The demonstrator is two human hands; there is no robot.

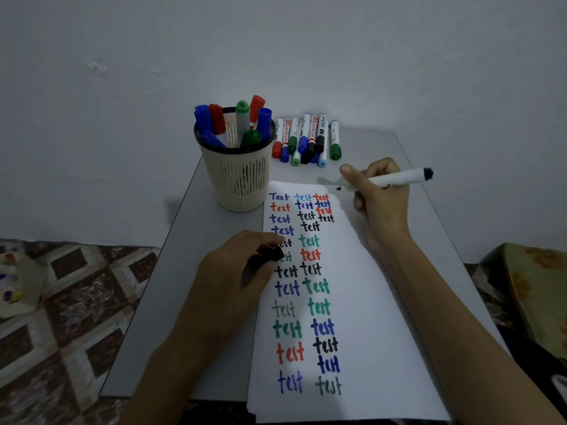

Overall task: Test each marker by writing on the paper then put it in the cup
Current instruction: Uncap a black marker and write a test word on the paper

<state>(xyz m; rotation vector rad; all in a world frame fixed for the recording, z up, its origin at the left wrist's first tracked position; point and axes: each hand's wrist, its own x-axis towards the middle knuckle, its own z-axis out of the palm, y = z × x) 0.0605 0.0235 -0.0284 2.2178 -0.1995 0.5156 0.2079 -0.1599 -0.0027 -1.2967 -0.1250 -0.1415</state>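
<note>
My right hand (379, 197) grips an uncapped white marker with a black end (399, 178), its tip hovering at the top right of the paper (368, 302). The sheet carries two columns of "test" in several colours. On the paper's left edge rests my left hand (233, 277), which holds the black cap (267, 254). A beige mesh cup (237, 176) stands at the paper's top left with several capped markers inside. More markers (306, 139) lie in a row behind the paper, right of the cup.
The small grey table (171, 271) stands against a pale wall. Patterned floor tiles show at the left, with a paint palette at the far left edge (15, 280). A patterned cushion (534, 286) sits at the right.
</note>
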